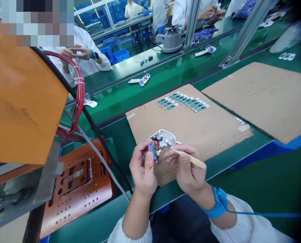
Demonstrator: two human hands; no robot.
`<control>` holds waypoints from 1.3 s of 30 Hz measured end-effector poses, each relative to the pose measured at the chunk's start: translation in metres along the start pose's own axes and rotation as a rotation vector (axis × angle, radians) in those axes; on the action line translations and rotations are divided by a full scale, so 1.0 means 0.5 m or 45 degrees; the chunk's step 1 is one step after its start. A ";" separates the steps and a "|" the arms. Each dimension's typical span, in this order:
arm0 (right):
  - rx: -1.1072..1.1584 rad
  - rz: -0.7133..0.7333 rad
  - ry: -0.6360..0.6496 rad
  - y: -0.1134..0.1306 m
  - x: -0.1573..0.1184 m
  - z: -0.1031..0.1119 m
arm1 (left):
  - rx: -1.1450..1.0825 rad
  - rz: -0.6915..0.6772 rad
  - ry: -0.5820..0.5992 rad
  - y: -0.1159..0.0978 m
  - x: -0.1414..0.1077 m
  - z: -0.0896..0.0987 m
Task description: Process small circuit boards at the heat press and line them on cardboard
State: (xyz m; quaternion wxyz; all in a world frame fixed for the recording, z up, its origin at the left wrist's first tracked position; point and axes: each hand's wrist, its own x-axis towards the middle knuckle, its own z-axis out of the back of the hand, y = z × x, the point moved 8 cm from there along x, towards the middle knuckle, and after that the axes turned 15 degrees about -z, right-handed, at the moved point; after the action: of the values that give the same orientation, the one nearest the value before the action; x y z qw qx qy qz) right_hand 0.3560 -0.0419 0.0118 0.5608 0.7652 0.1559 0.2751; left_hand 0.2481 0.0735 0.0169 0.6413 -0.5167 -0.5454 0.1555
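My left hand (144, 167) grips a small purple-edged circuit assembly (154, 151) between thumb and fingers, with red wires on it. A white plastic shell (167, 137) lies just beyond the assembly, partly behind my fingers. Closed around a pale, flat wooden stick (193, 160), my right hand (190, 170) holds it near the shell's lower edge. A blue strap circles my right wrist. Under both hands is a brown cardboard sheet (216, 131), on which several small green circuit boards (183, 100) lie in rows.
An orange machine (24, 101) with red cables and a perforated orange plate (82, 182) stands at the left. White device parts (140, 80) rest on the green conveyor (110, 101). A second cardboard sheet (266, 98) lies right. People in white sit across the line.
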 end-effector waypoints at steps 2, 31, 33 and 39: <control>-0.089 0.017 0.063 0.003 -0.001 -0.007 | 0.017 -0.010 0.016 0.000 0.000 0.000; -0.153 -0.108 0.161 0.002 0.011 -0.026 | 0.130 -0.033 0.141 -0.005 0.001 -0.004; -0.165 -0.092 0.154 0.005 0.011 -0.025 | 0.140 -0.034 0.135 -0.005 0.000 -0.003; -0.127 -0.098 0.083 0.006 0.015 -0.017 | 0.132 -0.062 0.147 -0.009 0.004 -0.006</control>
State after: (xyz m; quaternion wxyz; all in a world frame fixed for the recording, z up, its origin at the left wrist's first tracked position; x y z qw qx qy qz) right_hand 0.3569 -0.0322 0.0181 0.6031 0.7203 0.1897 0.2856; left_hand 0.2498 0.0713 0.0222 0.7011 -0.4775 -0.5113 0.1377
